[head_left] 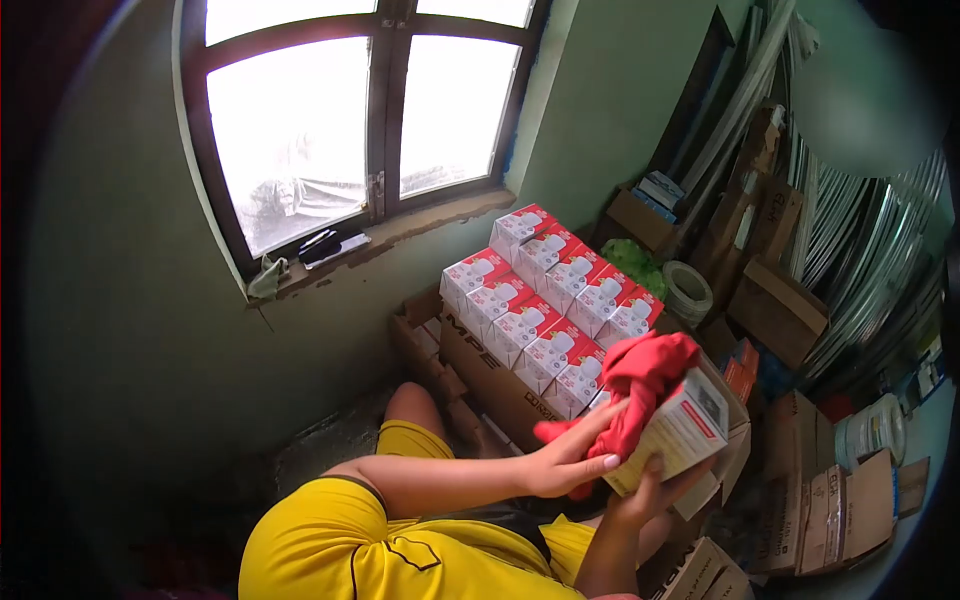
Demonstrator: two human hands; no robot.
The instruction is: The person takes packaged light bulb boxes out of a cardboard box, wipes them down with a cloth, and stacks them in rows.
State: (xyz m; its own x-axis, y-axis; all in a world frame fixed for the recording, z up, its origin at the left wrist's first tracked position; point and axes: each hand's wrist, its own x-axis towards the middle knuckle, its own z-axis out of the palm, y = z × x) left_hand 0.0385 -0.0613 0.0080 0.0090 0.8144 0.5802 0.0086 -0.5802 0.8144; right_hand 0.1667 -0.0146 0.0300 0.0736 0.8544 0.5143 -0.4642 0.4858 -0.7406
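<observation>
A small printed box (680,432) is held in the near right of the scene, tilted, above the right end of a large open carton (490,372). It is gripped from below by the right hand (645,495), with the thumb laid along its near face. A bunched red cloth (645,375) is grasped by the left hand (570,462) and pressed against the left side of the box.

Beyond the hands, two rows of red-and-white boxes (575,268) are stood close together at the carton's top; the right end of the near row is covered by the cloth and the held box. To the left, the carton is flanked by a lower brown carton (425,330), and a window (290,140) is set in the far wall, with dark objects (332,244) and a pale rag (268,278) left on its sill (425,232).

The far right is crowded: a green bag (632,264), a pale coil (688,297) and long shiny strips (875,270) are gathered there. On the near right, the floor is taken up by opened cartons (838,515) and a white roll (872,430).
</observation>
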